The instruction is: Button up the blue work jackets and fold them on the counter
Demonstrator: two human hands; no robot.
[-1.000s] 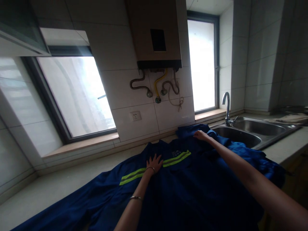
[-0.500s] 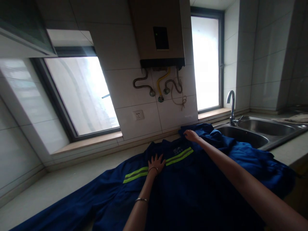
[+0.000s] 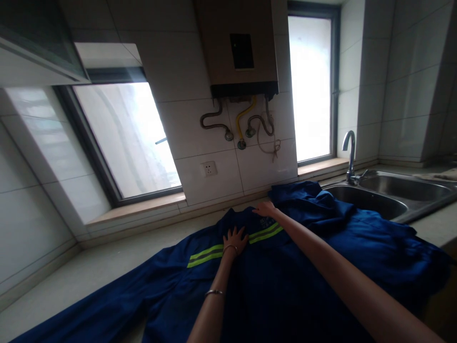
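A blue work jacket with yellow-green reflective stripes lies spread over the counter, one sleeve stretched toward the lower left. Its right part is bunched up beside the sink. My left hand rests flat on the chest between the two stripe sections, fingers spread. Near the collar, just above the small white print, is my right hand. Its fingers point left and are slightly blurred, so whether they pinch the cloth does not show. Bracelets circle my left wrist and forearm.
A double steel sink with a curved faucet is at the right, beside the jacket. The pale counter runs along the tiled wall. Above hang a water heater and its pipes; a wall socket sits lower. Windows flank them.
My right hand has moved left from the bunched cloth at the right shoulder to beside the white print. My left hand stays flat on the chest. The view has shifted slightly.
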